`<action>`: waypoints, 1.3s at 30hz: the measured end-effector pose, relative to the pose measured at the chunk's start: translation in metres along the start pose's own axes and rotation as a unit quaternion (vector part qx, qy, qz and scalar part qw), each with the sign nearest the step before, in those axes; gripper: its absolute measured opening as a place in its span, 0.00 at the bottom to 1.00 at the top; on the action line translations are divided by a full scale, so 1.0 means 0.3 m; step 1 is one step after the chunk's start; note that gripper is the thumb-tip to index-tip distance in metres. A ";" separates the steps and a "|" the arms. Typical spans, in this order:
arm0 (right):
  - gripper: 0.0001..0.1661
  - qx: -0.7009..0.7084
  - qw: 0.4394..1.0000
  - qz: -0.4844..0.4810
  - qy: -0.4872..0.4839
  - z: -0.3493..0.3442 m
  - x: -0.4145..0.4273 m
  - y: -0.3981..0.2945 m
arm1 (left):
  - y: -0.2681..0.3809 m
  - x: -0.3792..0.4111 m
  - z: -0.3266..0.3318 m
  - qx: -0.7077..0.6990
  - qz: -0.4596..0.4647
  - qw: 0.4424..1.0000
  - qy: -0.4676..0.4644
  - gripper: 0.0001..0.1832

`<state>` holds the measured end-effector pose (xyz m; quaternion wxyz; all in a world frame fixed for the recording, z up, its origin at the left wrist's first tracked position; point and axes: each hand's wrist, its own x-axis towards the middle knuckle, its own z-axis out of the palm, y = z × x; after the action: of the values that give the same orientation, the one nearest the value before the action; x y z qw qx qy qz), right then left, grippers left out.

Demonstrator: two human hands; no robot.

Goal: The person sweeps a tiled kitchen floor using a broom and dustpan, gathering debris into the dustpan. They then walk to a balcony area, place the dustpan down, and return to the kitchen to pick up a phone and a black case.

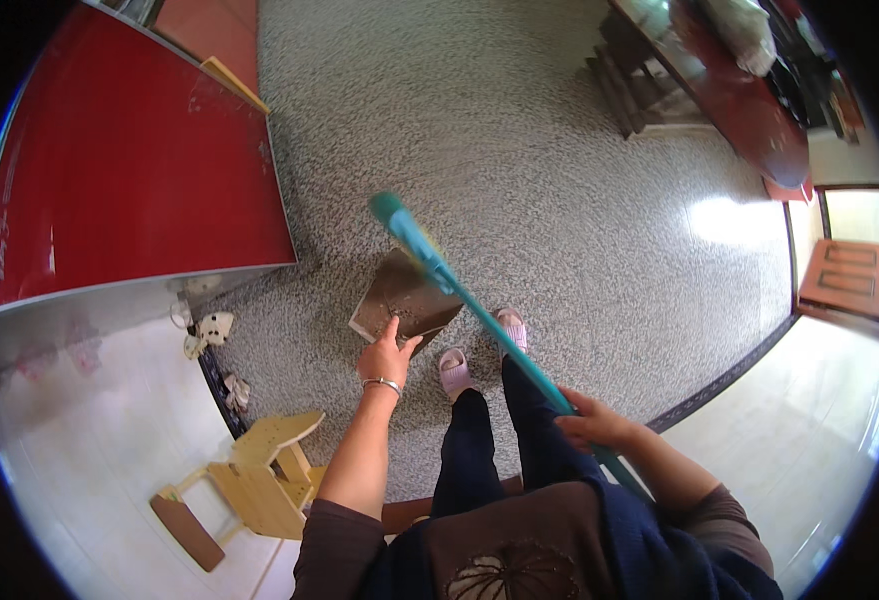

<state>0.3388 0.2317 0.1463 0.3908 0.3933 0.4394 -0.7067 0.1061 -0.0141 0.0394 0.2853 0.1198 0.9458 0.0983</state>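
Observation:
My left hand (387, 360), with a bracelet at the wrist, is at the near edge of a brown dustpan-like pan (379, 292) with loose dirt in it. Its index finger and thumb lie over the pan's edge; the remaining fingers are hidden. My right hand (597, 421) is wrapped around a long teal handle (518, 352). At the handle's far end, a blurred teal broom or mop head (408, 231) with a yellowish strip crosses above the pan's far side. My feet in pink slippers (455, 371) stand just right of the pan.
A red-topped table or cabinet (146, 165) stands at the left. A wooden child-size chair (267, 472) is at the lower left. White items (214, 328) and a crumpled scrap (237, 394) lie on the speckled floor (559, 195). A dark red wooden table (762, 124) bears bags at upper right.

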 end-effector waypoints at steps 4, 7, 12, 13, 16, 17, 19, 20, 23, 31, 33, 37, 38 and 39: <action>0.38 -0.150 0.965 -0.051 0.209 -0.085 -0.020 -0.006 | 0.074 0.027 0.001 0.023 0.070 0.997 -0.024 0.31; 0.37 -0.137 0.946 -0.064 0.286 -0.143 0.108 0.064 | 0.179 0.043 0.019 0.053 0.120 0.990 -0.053 0.31; 0.36 0.024 0.989 -0.083 0.121 -0.058 0.112 0.253 | 0.313 0.064 0.091 0.096 0.171 0.978 -0.066 0.31; 0.36 0.068 0.989 -0.080 0.104 -0.033 0.062 0.282 | 0.327 0.060 0.112 0.094 0.187 0.976 -0.066 0.31; 0.36 0.130 0.982 -0.060 0.122 -0.003 -0.103 0.316 | 0.415 0.034 0.139 0.132 0.203 0.967 -0.083 0.32; 0.36 0.103 0.980 -0.041 0.167 -0.015 -0.170 0.309 | 0.453 0.024 0.137 0.152 0.199 0.963 -0.095 0.32; 0.37 0.008 0.962 -0.045 0.270 -0.052 -0.230 0.375 | 0.519 0.005 0.151 0.160 0.216 0.959 -0.091 0.31; 0.38 -0.007 0.957 -0.045 0.288 -0.100 -0.231 0.434 | 0.547 -0.001 0.162 0.161 0.230 0.956 -0.086 0.31; 0.40 -0.191 0.872 -0.056 0.448 -0.272 -0.149 0.527 | 0.660 -0.025 0.216 0.173 0.271 0.942 -0.097 0.32; 0.41 0.000 0.895 -0.019 0.445 -0.452 -0.030 0.620 | 0.933 -0.097 0.356 0.204 0.326 0.916 -0.110 0.32; 0.42 0.008 0.911 -0.050 0.410 -0.299 0.068 0.757 | 0.990 -0.133 0.393 0.216 0.338 0.908 -0.120 0.32; 0.41 0.086 0.925 -0.144 0.342 -0.126 -0.075 0.759 | 1.025 -0.149 0.425 0.234 0.374 0.889 -0.125 0.32; 0.41 0.129 0.927 -0.128 0.327 -0.121 -0.139 0.754 | 1.040 -0.162 0.427 0.236 0.381 0.885 -0.127 0.32; 0.40 0.171 0.927 -0.110 0.315 -0.115 -0.206 0.747 | 1.054 -0.171 0.433 0.243 0.388 0.880 -0.126 0.32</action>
<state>0.5713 0.2074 0.1210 0.0788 0.6055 0.4533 -0.6493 0.2746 0.2877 0.0399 0.3028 0.5540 0.7740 -0.0475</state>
